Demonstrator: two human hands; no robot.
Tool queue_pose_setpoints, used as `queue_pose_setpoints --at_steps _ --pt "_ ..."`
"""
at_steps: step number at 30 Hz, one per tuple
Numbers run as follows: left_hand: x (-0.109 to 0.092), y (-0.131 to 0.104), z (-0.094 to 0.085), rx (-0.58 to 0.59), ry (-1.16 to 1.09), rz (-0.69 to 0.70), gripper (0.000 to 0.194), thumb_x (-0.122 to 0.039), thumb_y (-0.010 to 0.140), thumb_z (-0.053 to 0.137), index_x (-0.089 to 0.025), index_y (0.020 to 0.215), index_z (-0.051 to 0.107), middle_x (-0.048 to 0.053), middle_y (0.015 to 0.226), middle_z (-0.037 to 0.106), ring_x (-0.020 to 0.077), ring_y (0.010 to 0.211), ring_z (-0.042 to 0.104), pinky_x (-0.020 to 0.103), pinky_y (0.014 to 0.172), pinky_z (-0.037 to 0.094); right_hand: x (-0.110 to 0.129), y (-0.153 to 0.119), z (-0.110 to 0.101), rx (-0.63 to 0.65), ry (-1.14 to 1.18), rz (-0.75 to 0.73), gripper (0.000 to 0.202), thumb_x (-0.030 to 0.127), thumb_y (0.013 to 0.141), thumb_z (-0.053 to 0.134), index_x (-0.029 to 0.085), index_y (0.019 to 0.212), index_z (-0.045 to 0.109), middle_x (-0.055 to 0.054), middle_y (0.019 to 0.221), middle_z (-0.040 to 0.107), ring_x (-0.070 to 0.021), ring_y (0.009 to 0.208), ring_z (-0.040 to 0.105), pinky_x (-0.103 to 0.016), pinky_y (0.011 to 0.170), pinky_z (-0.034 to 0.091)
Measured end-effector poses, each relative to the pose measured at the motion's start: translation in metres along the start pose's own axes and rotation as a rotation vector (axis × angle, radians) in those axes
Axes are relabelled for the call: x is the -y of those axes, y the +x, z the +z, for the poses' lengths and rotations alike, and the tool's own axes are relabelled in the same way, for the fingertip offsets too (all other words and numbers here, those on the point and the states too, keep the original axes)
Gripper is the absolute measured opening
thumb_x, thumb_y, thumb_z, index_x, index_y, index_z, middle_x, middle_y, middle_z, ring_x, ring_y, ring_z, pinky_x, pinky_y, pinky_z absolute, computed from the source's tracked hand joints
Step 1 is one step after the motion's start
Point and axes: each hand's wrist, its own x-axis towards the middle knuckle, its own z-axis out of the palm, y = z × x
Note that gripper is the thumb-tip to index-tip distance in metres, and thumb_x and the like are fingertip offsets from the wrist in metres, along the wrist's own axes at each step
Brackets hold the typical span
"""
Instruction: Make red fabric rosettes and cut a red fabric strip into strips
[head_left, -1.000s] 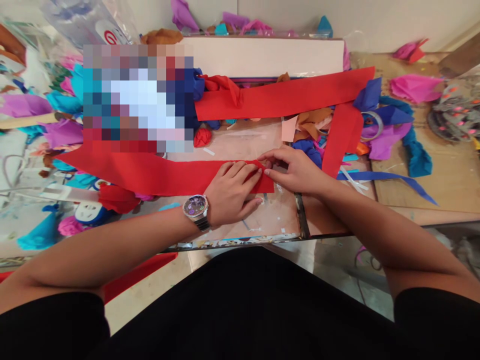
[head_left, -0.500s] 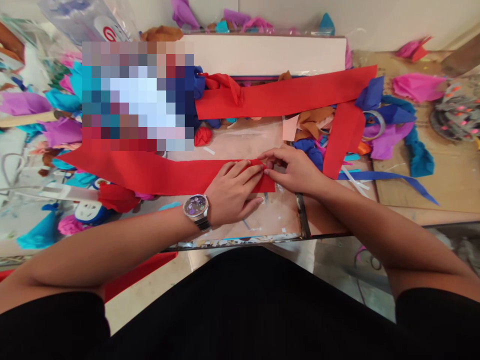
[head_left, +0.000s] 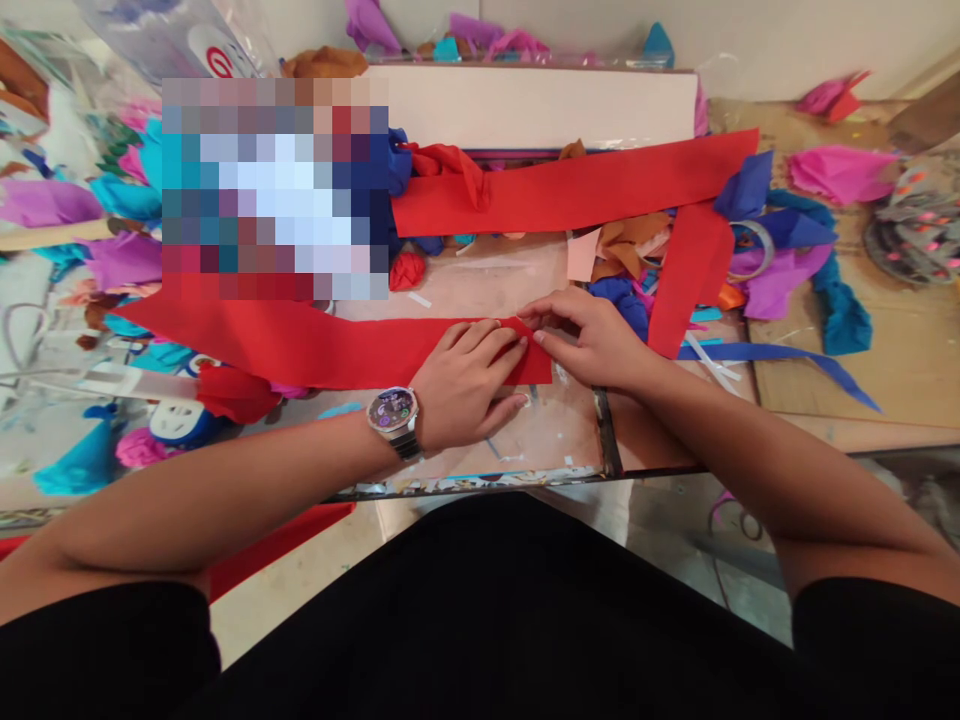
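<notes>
Left hand (head_left: pixel 465 385), watch (head_left: pixel 393 410) on its wrist, is lying palm down with fingers extended, pressing on a red strip (head_left: pixel 360 350) near its end. Strip is lying flat on the worktable (head_left: pixel 480 280), running out toward nine o'clock from that hand, its short end pointing between two and three. Right hand (head_left: pixel 577 330) is reaching in at that end, fingers curling, thumb and index close together at the strip; cannot tell whether they are pinching it. From the left hand, a second red strip (head_left: pixel 600 190) is stretching across at one o'clock; a white power strip (head_left: pixel 176 420) is sitting about nine. From the right hand, a third red strip (head_left: pixel 682 280) is slanting at two o'clock, a tape roll (head_left: pixel 768 246) resting beyond it, and a narrow blue strip (head_left: pixel 780 353) is trailing at three.
</notes>
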Motion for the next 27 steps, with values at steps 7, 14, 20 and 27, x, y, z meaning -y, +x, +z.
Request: queue_pose_setpoints --at_steps 7,14,20,27 --pt "0.0 0.0004 -0.0008 -0.003 0.016 0.004 0.068 -0.054 0.107 0.054 -0.008 0.156 0.059 0.021 0.158 0.06 0.0405 0.15 0.051 0.058 0.124 0.042 -0.0005 0.0019 0.0001 -0.033 -0.049 -0.005 0.035 0.018 0.099 0.06 0.024 0.129 0.077 -0.008 0.11 0.086 -0.0307 0.116 0.068 -0.049 0.104 0.056" --pt "0.0004 -0.0002 0.0004 -0.017 0.021 0.006 0.066 -0.054 0.107 0.055 -0.008 0.154 0.061 0.021 0.159 0.059 0.0409 0.15 0.051 0.058 0.124 0.042 -0.0032 0.0016 -0.0008 -0.011 -0.063 -0.036 0.032 0.024 0.095 0.07 0.024 0.126 0.079 -0.008 0.108 0.085 -0.0309 0.112 0.07 -0.049 0.102 0.056" --pt "0.0001 0.0 -0.0005 -0.002 0.009 -0.006 0.068 -0.054 0.108 0.053 -0.008 0.157 0.059 0.021 0.158 0.06 0.0418 0.15 0.051 0.059 0.125 0.042 -0.0071 0.0031 -0.0003 -0.023 -0.083 -0.072 0.029 0.018 0.094 0.063 0.028 0.11 0.085 -0.006 0.098 0.083 -0.0284 0.101 0.071 -0.047 0.097 0.056" --pt "-0.0002 0.0001 -0.0002 0.004 -0.007 -0.015 0.067 -0.052 0.107 0.055 -0.01 0.159 0.058 0.022 0.159 0.06 0.0425 0.152 0.05 0.06 0.126 0.041 -0.0059 0.0052 -0.0017 -0.004 -0.097 -0.1 0.032 0.017 0.092 0.063 0.028 0.111 0.086 -0.006 0.094 0.081 -0.028 0.097 0.07 -0.047 0.094 0.056"
